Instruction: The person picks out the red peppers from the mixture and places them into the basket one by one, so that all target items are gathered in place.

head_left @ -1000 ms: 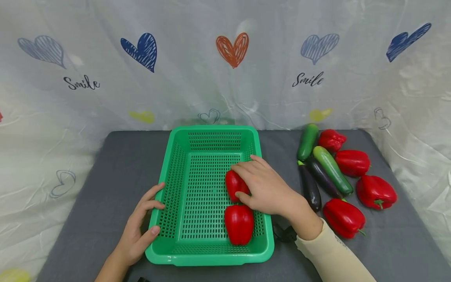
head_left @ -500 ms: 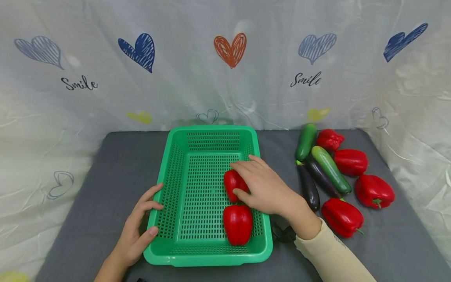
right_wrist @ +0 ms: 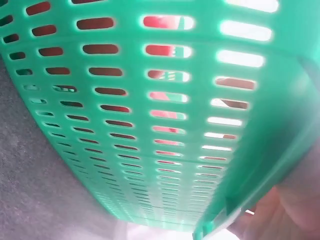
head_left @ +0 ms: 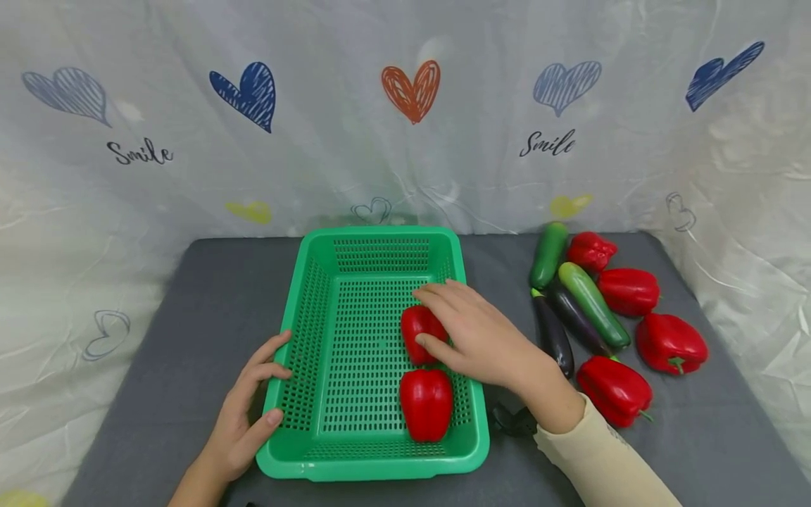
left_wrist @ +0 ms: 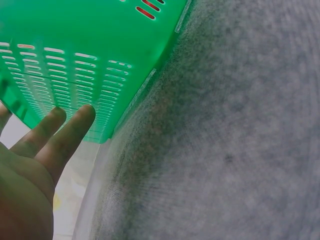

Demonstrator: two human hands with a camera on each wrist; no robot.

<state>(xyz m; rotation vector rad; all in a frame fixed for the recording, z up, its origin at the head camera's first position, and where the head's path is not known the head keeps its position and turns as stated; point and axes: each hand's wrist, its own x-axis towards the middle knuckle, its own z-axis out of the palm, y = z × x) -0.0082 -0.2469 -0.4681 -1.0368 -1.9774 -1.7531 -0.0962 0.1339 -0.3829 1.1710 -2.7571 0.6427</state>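
A green plastic basket (head_left: pixel 355 468) with slotted walls stands on the grey table. Two red bell peppers lie along its right side. The nearer bell pepper (head_left: pixel 426 406) is untouched. My right hand (head_left: pixel 475 338) reaches over the right rim and holds the farther bell pepper (head_left: pixel 415 331), fingers over its far end and thumb on its near side; the palm hides part of it. My left hand (head_left: pixel 243 405) rests at the left rim, fingertips and thumb on the edge. In the left wrist view, two fairly straight fingers (left_wrist: pixel 70 132) lie against the basket's outer wall.
Right of the basket lie several more red bell peppers (head_left: pixel 671 343), two dark eggplants (head_left: pixel 552 334), a green cucumber (head_left: pixel 550 253) and another long green vegetable (head_left: pixel 592 303). A black object (head_left: pixel 512 420) sits under the right forearm. A white printed curtain (head_left: pixel 317 141) hangs behind the table.
My right hand has shifted slightly, its thumb a little higher on the farther bell pepper. The left hand stays at the rim. The whole view has drifted slightly left.
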